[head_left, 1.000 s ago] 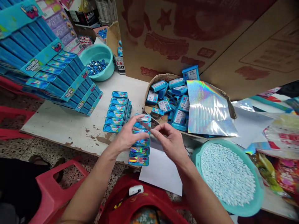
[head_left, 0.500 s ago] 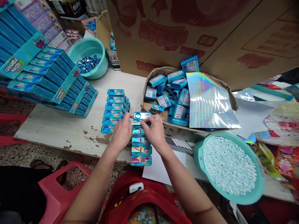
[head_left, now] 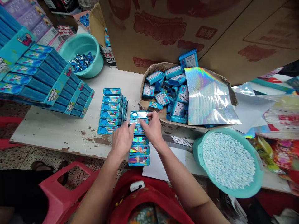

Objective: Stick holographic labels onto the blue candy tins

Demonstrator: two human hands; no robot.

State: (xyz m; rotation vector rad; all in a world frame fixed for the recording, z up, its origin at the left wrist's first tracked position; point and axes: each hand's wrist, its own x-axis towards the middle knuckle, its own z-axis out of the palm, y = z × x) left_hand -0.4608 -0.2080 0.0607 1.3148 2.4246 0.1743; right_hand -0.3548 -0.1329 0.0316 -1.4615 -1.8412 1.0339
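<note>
The white table (head_left: 58, 133), its paint chipped along the near edge, carries two rows of blue packs (head_left: 110, 114) (head_left: 139, 150) and a teal bowl (head_left: 90, 65) at the back. Over there beside the packs sits an open carton (head_left: 146, 77), and right of it a teal tub (head_left: 198, 152) near a white sheet (head_left: 158, 165).

The single head-worn camera faces forward and down from above the near edge of the table (head_left: 46, 124). Left hand (head_left: 123, 137) and right hand (head_left: 153, 129) occupy mid-frame at arm's reach. The carton (head_left: 158, 40) bounds the far side; floor (head_left: 23, 157) shows lower left.
</note>
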